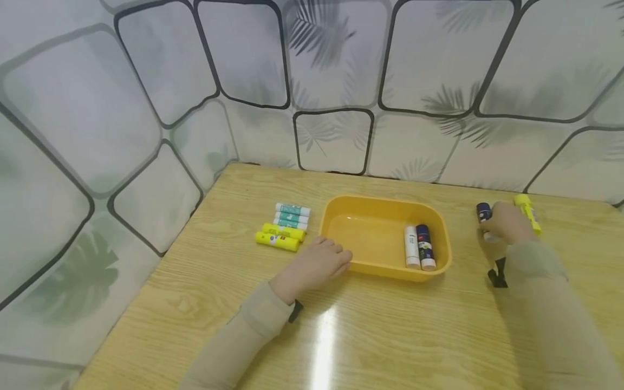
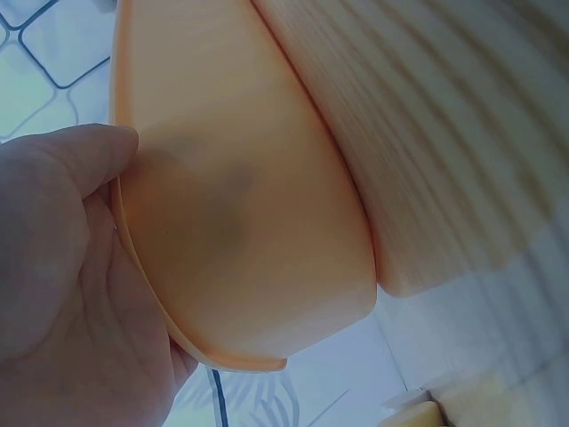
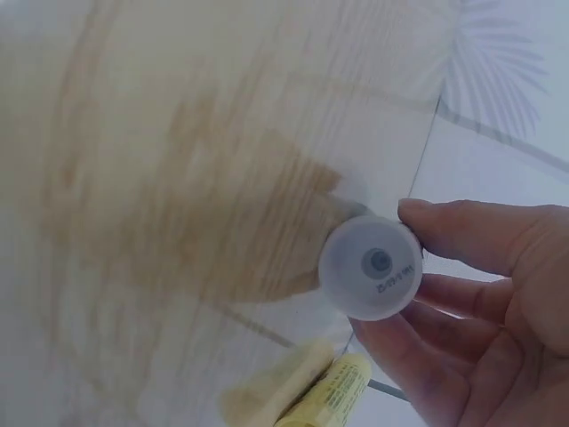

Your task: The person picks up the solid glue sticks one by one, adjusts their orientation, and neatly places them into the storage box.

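Note:
With my left hand (image 1: pixel 319 264) I grip the near left corner of an orange-yellow plastic tray (image 1: pixel 375 266). In the left wrist view the thumb (image 2: pixel 116 151) lies over the tray's rim and the other fingers are behind its wall. A white glue stick (image 1: pixel 411 248) and a navy one (image 1: pixel 426 248) lie side by side at the tray's right end. Off to the right, my right hand (image 1: pixel 511 223) holds another navy glue stick (image 1: pixel 483 211) between thumb and fingers. Its round white base (image 3: pixel 372 267) faces the right wrist camera.
Beside the right hand lies a yellow glue stick (image 1: pixel 528 213). Left of the tray, white-and-green glue sticks (image 1: pixel 292 216) lie in a row with two yellow glue sticks (image 1: pixel 278 241) in front. A patterned wall (image 1: pixel 336 141) borders the wooden table (image 1: pixel 390 336) at the back and left.

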A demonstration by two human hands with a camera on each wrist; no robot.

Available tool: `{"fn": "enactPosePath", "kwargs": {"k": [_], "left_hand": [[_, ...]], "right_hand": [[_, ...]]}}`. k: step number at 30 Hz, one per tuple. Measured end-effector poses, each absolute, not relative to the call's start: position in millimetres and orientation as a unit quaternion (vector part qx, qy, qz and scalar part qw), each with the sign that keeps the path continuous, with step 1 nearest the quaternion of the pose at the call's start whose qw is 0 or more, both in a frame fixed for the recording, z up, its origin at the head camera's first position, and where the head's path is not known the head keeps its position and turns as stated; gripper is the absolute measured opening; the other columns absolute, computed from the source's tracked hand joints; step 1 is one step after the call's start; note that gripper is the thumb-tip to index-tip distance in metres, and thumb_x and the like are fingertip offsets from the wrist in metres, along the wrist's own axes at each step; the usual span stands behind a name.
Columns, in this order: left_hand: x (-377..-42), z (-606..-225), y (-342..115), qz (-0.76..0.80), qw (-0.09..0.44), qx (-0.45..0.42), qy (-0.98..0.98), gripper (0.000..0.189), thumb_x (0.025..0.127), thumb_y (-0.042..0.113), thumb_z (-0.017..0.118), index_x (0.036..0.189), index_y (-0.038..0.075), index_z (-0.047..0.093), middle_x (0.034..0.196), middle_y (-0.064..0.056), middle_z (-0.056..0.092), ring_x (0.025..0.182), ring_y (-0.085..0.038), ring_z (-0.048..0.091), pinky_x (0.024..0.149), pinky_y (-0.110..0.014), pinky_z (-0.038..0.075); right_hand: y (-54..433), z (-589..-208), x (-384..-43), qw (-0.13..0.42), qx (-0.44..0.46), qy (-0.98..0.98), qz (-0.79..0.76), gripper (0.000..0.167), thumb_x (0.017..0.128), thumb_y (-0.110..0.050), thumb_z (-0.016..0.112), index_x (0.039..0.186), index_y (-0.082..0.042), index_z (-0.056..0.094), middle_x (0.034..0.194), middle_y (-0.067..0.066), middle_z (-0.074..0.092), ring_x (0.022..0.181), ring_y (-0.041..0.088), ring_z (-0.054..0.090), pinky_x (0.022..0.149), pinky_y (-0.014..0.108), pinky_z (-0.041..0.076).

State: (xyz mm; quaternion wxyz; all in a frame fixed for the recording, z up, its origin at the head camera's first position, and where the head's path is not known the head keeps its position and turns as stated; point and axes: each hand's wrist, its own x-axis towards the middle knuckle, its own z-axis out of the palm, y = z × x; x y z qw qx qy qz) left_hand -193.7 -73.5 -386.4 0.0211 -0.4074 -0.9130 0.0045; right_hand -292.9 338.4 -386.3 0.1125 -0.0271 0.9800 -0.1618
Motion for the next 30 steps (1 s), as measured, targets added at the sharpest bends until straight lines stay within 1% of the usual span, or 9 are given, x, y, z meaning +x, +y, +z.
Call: {"fn": "enactPosePath", "kwargs": {"k": [8,14,24,27,30], "left_hand": [[-193.0,-384.2,-74.4,0.005,0.019,-0.407,-0.913,0.021,0.096,0.029,0.036,0.093,0.019,0.053,0.079,0.006,0.052,0.074,-0.012,0.044,0.079,-0.028,0.032],[-191.8,-382.7,-74.3,0.002,0.019,-0.408,-0.913,0.02,0.096,0.029,0.036,0.093,0.018,0.053,0.078,0.006,0.052,0.073,-0.012,0.044,0.078,-0.028,0.033],[-193.0,-383.6,-74.3,-0.002,0.012,-0.403,-0.915,0.021,0.096,0.029,0.036,0.093,0.018,0.053,0.079,0.005,0.053,0.075,-0.012,0.046,0.079,-0.028,0.033],[-194.5,-385.2,-74.4,-0.003,0.016,-0.406,-0.914,0.021,0.096,0.029,0.035,0.093,0.018,0.053,0.079,0.005,0.053,0.075,-0.012,0.046,0.079,-0.029,0.033],[-195.5,-387.3,-74.1,-0.004,0.02,-0.41,-0.912,0.021,0.096,0.029,0.035,0.092,0.018,0.053,0.079,0.006,0.052,0.075,-0.012,0.046,0.08,-0.029,0.033]], "right_hand": [[332.6,-391.9,-291.4,0.132,-0.033,0.978,-0.158,0.035,0.072,-0.02,0.063,0.078,0.01,0.046,0.068,0.015,0.049,0.061,0.026,0.048,0.052,0.033,0.042],[319.9,-388.8,-280.3,0.127,-0.057,0.98,-0.14,0.036,0.068,-0.021,0.067,0.076,0.008,0.046,0.066,0.013,0.047,0.06,0.025,0.045,0.05,0.033,0.04],[303.0,-385.1,-263.0,0.132,-0.072,0.979,-0.136,0.036,0.073,-0.018,0.065,0.082,0.01,0.044,0.068,0.015,0.049,0.061,0.026,0.049,0.053,0.037,0.041],[301.3,-384.3,-258.6,0.133,-0.071,0.979,-0.137,0.04,0.075,-0.018,0.065,0.087,0.012,0.042,0.071,0.018,0.05,0.064,0.029,0.05,0.056,0.039,0.042],[301.8,-386.1,-254.6,0.13,-0.069,0.98,-0.137,0.05,0.075,-0.018,0.064,0.1,0.017,0.038,0.078,0.025,0.052,0.071,0.035,0.053,0.061,0.045,0.043]]}}
